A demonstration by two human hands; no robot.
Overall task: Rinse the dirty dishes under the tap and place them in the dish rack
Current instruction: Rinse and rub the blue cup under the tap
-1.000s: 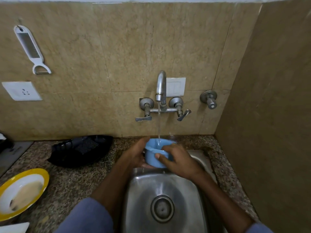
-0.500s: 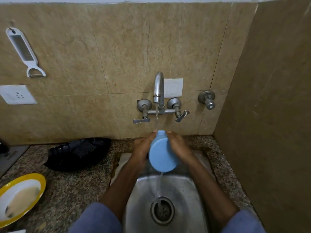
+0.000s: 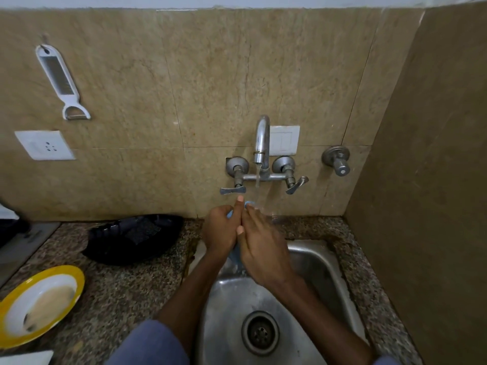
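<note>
A small blue cup (image 3: 234, 253) is held over the back of the steel sink (image 3: 319, 262), just below the running tap (image 3: 262, 138). Only thin slivers of the cup show between my hands. My left hand (image 3: 220, 230) grips it from the left, thumb pointing up. My right hand (image 3: 261, 248) lies across it from the right with fairly straight fingers pressed on it. A thin stream of water (image 3: 257, 179) falls towards the cup. A black dish rack (image 3: 134, 238) sits on the counter left of the sink. A yellow-rimmed white plate (image 3: 39, 304) with food residue lies at the near left.
The granite counter (image 3: 118, 291) runs left of the sink. A side wall (image 3: 421, 180) closes in on the right. Two lever handles (image 3: 233, 190) flank the tap. A white peeler (image 3: 62, 80) and a socket (image 3: 44, 145) are on the back wall.
The cup's round base faced me half a second ago; now my hands have closed over it, the right hand sliding across the front and hiding nearly all of it.
</note>
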